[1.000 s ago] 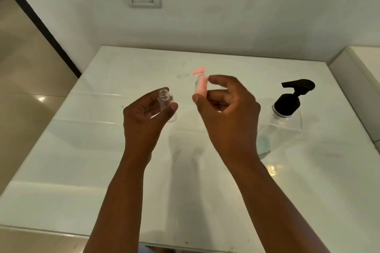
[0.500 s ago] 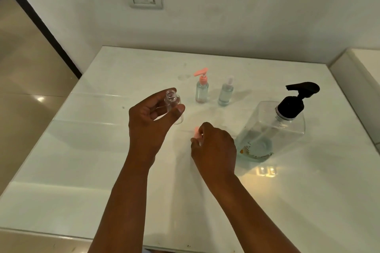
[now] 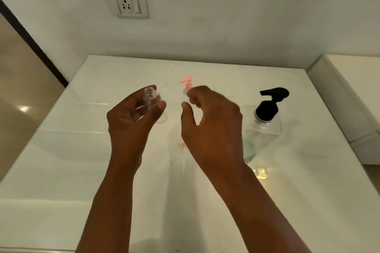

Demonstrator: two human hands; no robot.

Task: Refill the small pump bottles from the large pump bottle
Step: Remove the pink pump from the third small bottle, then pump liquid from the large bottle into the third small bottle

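White glossy bench [image 3: 82,170] fills the lower frame, w/ the wall socket [image 3: 128,3] at upper left. Large clear pump bottle [image 3: 264,127] w/ black pump head stands at centre right of the frame, just right of my right hand. My left hand [image 3: 131,117], centre frame, grips a small clear bottle [image 3: 151,98], cap off, open neck facing up, held above the bench. My right hand [image 3: 209,123] is raised just right of it, fingers loosely curled, thumb apart; it's motion-blurred, so can't tell if it's gripping anything. A small bottle w/ pink pump top [image 3: 186,81] shows just above the right-hand fingers, body mostly hidden behind them. A loose pink pump [image 3: 183,150] w/ its thin tube lies on the bench below, at the right hand's left edge.
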